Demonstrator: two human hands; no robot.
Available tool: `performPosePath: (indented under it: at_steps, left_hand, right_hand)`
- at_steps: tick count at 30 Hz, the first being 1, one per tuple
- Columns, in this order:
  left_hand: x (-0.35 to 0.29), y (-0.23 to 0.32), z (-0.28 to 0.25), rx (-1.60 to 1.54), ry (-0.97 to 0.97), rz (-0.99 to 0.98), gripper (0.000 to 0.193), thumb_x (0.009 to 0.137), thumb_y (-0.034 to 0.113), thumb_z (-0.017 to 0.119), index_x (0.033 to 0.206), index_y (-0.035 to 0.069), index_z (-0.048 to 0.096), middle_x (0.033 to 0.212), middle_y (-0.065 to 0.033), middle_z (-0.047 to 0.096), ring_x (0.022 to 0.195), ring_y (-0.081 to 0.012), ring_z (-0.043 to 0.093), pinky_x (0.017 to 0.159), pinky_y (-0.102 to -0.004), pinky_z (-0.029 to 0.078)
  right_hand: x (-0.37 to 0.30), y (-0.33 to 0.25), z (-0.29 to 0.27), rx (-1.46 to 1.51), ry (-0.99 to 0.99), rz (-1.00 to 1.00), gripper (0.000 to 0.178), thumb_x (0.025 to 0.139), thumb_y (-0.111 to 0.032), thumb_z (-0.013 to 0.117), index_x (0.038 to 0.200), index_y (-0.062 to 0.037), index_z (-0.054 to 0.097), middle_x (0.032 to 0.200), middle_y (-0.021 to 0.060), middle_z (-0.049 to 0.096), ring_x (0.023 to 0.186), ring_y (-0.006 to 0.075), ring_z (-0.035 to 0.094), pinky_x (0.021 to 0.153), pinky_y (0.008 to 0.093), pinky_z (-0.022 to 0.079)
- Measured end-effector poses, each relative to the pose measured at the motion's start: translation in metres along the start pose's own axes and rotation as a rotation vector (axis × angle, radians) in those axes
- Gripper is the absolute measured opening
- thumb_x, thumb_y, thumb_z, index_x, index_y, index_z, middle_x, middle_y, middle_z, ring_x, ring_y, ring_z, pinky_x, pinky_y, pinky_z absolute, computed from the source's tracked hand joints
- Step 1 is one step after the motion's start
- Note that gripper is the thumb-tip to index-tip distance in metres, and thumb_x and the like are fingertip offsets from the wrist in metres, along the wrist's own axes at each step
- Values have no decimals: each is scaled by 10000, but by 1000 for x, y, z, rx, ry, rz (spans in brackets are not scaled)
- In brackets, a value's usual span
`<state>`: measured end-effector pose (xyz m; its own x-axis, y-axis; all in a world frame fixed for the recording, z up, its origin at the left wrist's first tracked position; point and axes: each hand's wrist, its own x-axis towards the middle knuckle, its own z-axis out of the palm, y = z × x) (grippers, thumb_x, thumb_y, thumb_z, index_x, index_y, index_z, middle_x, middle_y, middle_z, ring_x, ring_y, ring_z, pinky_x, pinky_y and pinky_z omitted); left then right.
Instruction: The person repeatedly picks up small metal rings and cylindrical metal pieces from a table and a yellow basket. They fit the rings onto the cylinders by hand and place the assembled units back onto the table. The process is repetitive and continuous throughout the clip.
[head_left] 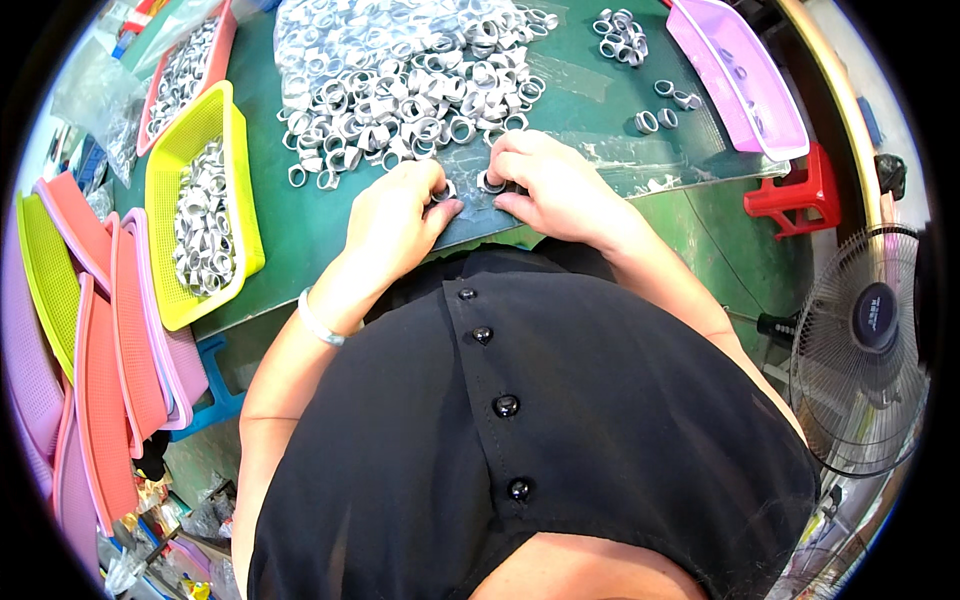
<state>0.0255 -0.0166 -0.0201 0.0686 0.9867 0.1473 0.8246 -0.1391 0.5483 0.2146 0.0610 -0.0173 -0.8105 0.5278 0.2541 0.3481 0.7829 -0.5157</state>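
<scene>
Here at the flat green counter's (620,140) near edge, my left grip (398,208) pinches a small grey metal-looking ring (449,190), my right grip (548,185) a matching ring (484,183). Likely light, stiff, slick: take the rims. Beyond: heaped grey rings (400,108).
</scene>
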Motion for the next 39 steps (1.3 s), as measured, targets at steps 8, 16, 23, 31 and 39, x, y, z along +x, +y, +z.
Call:
performPosePath:
  at_steps: [8,16,23,31,39]
  left_hand:
    - [1,-2,-4,17,-30,-32,274,700,114,693,928,56,555,619,-69,513,565,-192,528,535,-288,416]
    - [-3,-9,-2,-544,-17,-49,251,749,-18,622,979,34,536,769,21,487,712,-49,460,626,-184,397]
    - [-5,-12,3,-750,2,-68,254,765,11,621,1002,35,530,836,10,521,749,-58,484,670,-193,413]
    - [-7,-10,0,-871,-27,-126,232,779,27,608,1001,46,540,830,19,510,747,-53,469,674,-189,397]
    - [-10,-7,0,-999,-63,-167,221,796,30,588,1011,41,539,845,21,511,765,-51,463,687,-192,398]
  right_hand:
    - [1,-4,8,-61,77,30,257,681,-106,652,908,-35,557,856,102,528,825,288,531,713,355,449]
    - [3,-5,2,459,9,196,252,720,-32,641,955,-23,549,835,46,517,733,133,559,651,250,452]
    - [3,-6,10,967,17,267,232,778,8,604,998,-18,534,875,4,556,787,58,532,714,202,448]
    - [5,-11,10,1126,64,269,315,764,35,593,1061,15,490,930,46,550,834,91,539,769,224,453]
    - [4,-12,12,1134,72,251,392,762,53,593,1127,-17,466,1005,54,540,888,102,531,814,229,442]
